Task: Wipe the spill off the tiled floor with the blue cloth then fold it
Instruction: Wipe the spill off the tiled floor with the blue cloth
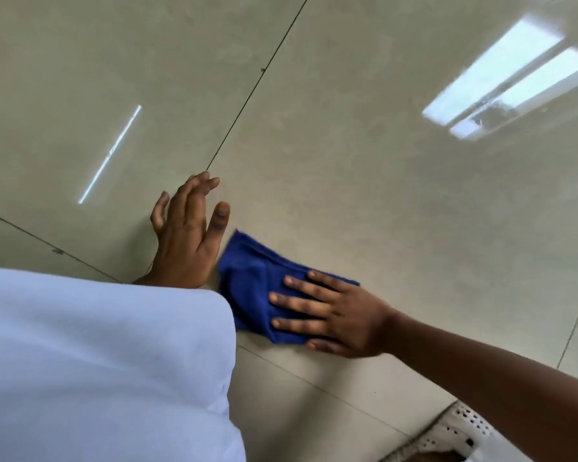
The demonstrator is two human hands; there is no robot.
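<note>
A dark blue cloth (252,275) lies bunched on the glossy beige tiled floor (364,181), just below the middle of the view. My right hand (331,315) rests flat on the cloth's right half, fingers spread and pointing left, pressing it to the tile. My left hand (189,235) is on the bare floor just left of the cloth, fingers apart, thumb near the cloth's upper corner, holding nothing. No spill shows clearly on the tiles.
My light blue-white garment (97,368) fills the lower left and hides the floor there. A white perforated shoe (451,431) sits at the bottom right. Dark grout lines (257,81) cross the tiles; window reflections (511,78) glare at the upper right.
</note>
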